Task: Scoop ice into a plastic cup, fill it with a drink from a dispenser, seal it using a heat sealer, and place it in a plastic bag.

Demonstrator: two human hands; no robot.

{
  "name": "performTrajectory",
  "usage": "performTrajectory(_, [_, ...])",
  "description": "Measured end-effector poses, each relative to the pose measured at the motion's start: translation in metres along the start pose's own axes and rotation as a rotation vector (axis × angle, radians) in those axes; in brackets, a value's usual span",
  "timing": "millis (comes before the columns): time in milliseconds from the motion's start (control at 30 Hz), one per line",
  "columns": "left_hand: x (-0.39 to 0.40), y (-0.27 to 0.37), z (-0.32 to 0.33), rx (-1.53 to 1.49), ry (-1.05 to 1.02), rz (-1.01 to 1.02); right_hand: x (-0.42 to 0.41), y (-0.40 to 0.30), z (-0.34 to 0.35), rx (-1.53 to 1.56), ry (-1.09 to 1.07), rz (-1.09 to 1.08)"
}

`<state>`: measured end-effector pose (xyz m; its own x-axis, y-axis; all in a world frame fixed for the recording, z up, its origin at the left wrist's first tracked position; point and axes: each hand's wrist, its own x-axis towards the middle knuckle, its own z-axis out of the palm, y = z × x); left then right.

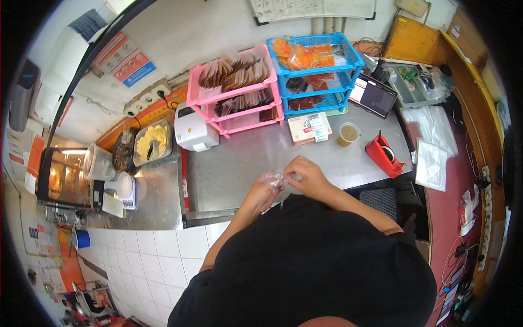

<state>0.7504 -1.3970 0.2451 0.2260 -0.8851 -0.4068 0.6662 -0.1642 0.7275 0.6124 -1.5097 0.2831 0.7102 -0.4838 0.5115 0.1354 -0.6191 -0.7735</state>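
Close to my body, at the front edge of the steel counter (229, 171), both hands hold clear crinkled plastic, apparently a bag (273, 180). My left hand (261, 197) grips its left side, and the film bunches over the fingers. On the other side, my right hand (307, 175) pinches a gathered end between thumb and fingers. Whether anything is inside the plastic is too small to tell. Beyond my hands sit a closed cardboard box (310, 128) with a printed lid and a lidded clear cup (348, 135) of brownish liquid.
At the back stand a pink rack (200, 96) and a blue rack (316, 73), filled with sachets. A label printer (195, 128) is left, a red tape dispenser (383, 157) and a tablet (374, 96) right. Further left are a yellow-filled tub (153, 143) and a scale (130, 198).
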Motion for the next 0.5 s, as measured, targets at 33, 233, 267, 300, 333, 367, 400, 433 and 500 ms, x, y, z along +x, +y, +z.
performTrajectory(33, [-0.003, 0.0, 0.003, -0.022, 0.079, -0.023, -0.002, 0.0, 0.0, -0.022, -0.046, -0.065])
performTrajectory(233, [0.01, -0.013, -0.022, -0.103, 0.138, 0.205, -0.022, 0.009, 0.011, 0.1, -0.109, 0.252])
performTrajectory(267, [0.01, -0.014, -0.02, -0.101, 0.133, 0.197, -0.022, 0.01, 0.011, 0.11, -0.115, 0.248])
performTrajectory(300, [0.005, -0.007, -0.008, -0.091, 0.133, 0.179, -0.022, 0.012, 0.01, 0.106, -0.109, 0.256])
performTrajectory(333, [0.0, -0.003, 0.0, -0.082, 0.137, 0.162, -0.023, 0.011, 0.01, 0.122, -0.083, 0.249])
performTrajectory(367, [0.0, -0.001, 0.003, -0.082, 0.136, 0.154, -0.023, 0.011, 0.011, 0.137, -0.057, 0.242])
performTrajectory(400, [0.0, 0.001, 0.005, -0.018, 0.163, 0.144, -0.023, 0.012, 0.012, 0.138, -0.058, 0.246])
performTrajectory(433, [0.0, 0.001, 0.006, 0.046, 0.19, 0.133, -0.023, 0.013, 0.013, 0.176, -0.064, 0.247])
performTrajectory(500, [-0.001, 0.0, -0.002, 0.059, 0.148, 0.097, -0.024, 0.017, 0.014, 0.21, -0.067, 0.244])
